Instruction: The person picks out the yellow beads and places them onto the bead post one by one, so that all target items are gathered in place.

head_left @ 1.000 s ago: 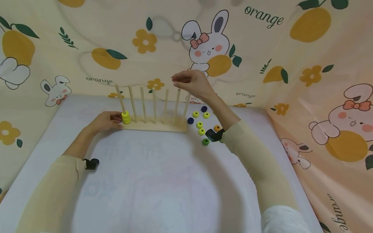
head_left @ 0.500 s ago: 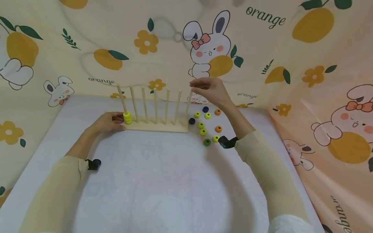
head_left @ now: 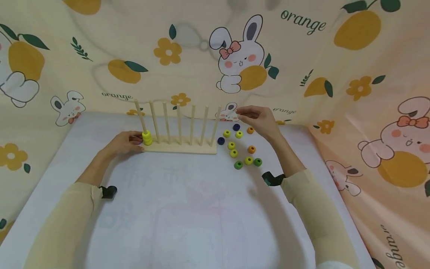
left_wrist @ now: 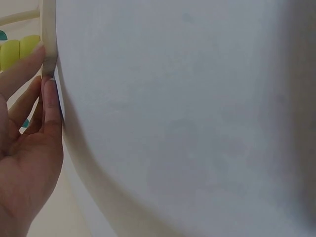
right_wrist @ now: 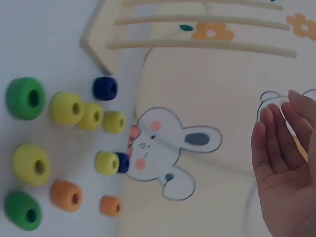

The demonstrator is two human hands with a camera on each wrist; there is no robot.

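Observation:
A pale wooden peg rack stands on the white table, with a row of upright pegs. Three yellow beads are stacked at the bottom of its leftmost peg. My left hand grips the left end of the rack's base; in the left wrist view its thumb and fingers lie around the base's end beside the yellow beads. My right hand hovers above the loose beads, right of the rightmost peg. The right wrist view shows that hand's fingers extended with nothing in them.
Right of the rack lie loose beads: several yellow beads, two green beads, two orange beads and two dark blue beads. A patterned cloth wall rises behind the table.
My right hand has moved right and down, from above the rack's right pegs to over the loose beads. The left hand keeps its place at the rack's left end.

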